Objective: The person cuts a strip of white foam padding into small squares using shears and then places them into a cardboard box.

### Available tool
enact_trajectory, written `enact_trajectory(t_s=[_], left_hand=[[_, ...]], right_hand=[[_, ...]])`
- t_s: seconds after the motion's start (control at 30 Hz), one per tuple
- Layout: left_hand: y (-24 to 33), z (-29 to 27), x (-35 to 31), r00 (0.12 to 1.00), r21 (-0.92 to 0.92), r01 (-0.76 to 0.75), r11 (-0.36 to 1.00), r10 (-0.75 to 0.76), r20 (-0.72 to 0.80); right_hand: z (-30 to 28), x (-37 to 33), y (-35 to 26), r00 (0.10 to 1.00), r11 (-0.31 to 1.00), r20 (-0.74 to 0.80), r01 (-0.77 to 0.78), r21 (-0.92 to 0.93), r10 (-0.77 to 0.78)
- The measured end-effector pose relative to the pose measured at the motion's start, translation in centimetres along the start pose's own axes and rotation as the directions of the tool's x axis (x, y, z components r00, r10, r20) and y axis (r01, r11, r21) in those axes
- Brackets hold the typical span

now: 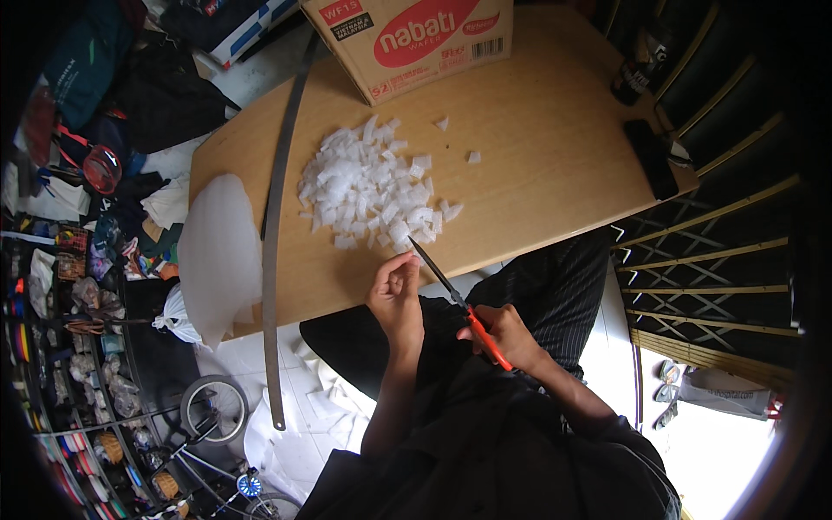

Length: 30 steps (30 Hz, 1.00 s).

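Note:
Red-handled scissors (452, 293) with long dark blades are gripped in my right hand (510, 336), fingers closed around the handles. Their blades point up and left, the tips at the near edge of a heap of small cut white foam-sheet pieces (360, 186). My left hand (399, 299) is closed in a pinch just left of the blades. Whatever sits between its fingertips is too small to make out. Left of the heap, a large translucent white foam sheet (221, 260) hangs over the table edge. A long dark metal ruler (276, 199) lies between sheet and heap, its near end jutting past the table.
A cardboard carton (416, 48) stands at the far side of the wooden table (537, 147). A black phone (650, 160) and a dark can (641, 69) are at the right. Left, shelves of goods and a bicycle (212, 412); right, a folding metal gate (719, 251).

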<state>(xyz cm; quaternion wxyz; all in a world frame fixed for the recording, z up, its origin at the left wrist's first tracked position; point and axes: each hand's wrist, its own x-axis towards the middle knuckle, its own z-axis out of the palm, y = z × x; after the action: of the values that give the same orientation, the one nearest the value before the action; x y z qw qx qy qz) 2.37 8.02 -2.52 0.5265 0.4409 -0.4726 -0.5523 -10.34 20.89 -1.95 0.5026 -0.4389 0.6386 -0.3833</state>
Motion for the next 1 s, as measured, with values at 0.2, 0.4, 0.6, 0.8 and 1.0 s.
enact_trajectory(t_s=[0.2,0.4,0.6,0.8,1.0], left_hand=[[-0.3,-1.3,5.1,0.964,0.45,-0.256,0.855,0.263,0.05],[-0.1,-2.4,8.8,0.824,0.609,-0.535,0.585,0.521,0.222],[0.9,-3.4,10.0,0.779,0.682,-0.563,0.467,0.575,0.25],[0.5,-4.7,13.8,0.873,0.695,-0.463,0.551,0.421,0.247],[0.5,-4.3,15.3,0.928,0.72,-0.368,0.588,0.28,0.245]], right_hand=[[-2.0,0.2,-1.6,0.966,0.981,-0.195,0.146,-0.128,-0.169],[-7.9,1.0,-2.1,0.893,0.93,-0.392,0.071,-0.36,-0.22],[-14.0,2.5,-2.7,0.83,0.723,-0.539,-0.282,-0.63,-0.146],[-17.3,4.9,-2.4,0.789,0.651,-0.585,-0.345,-0.677,-0.19],[-19.8,7.6,-1.9,0.809,0.553,-0.553,-0.373,-0.745,-0.199]])
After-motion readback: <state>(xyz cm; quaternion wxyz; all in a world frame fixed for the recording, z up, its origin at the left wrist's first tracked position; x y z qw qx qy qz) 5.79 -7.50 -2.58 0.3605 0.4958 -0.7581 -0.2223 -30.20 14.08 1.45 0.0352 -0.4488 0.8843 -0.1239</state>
